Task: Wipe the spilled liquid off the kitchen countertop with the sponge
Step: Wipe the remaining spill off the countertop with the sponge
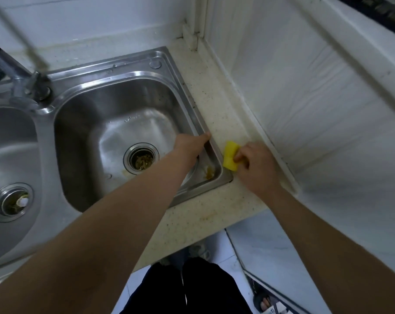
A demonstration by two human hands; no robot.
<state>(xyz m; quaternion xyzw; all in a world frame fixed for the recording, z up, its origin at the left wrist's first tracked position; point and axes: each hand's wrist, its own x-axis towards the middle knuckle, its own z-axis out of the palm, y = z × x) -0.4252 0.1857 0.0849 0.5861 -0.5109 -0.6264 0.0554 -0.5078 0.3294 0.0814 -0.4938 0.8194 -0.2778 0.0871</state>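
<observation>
Right hand gripping yellow sponge on countertop, left hand relaxed on sink rim beside it

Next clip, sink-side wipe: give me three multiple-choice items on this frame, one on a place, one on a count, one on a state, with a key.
1. Where is the sponge?
A. In the basin over the drain
B. On the countertop strip just right of the sink rim
C. On the floor

2. How many sink drains show?
A. One
B. Two
C. Three

3. What is the right hand doing?
A. Gripping the sponge
B. Hanging idle, holding nothing
C. Turning the faucet

Key:
1 B: the yellow sponge sits on the speckled counter beside the steel rim.
2 B: the right drain is in the right basin and the left drain in the left basin.
3 A: its fingers curl round the sponge, while the left hand rests at the sink rim.
</observation>
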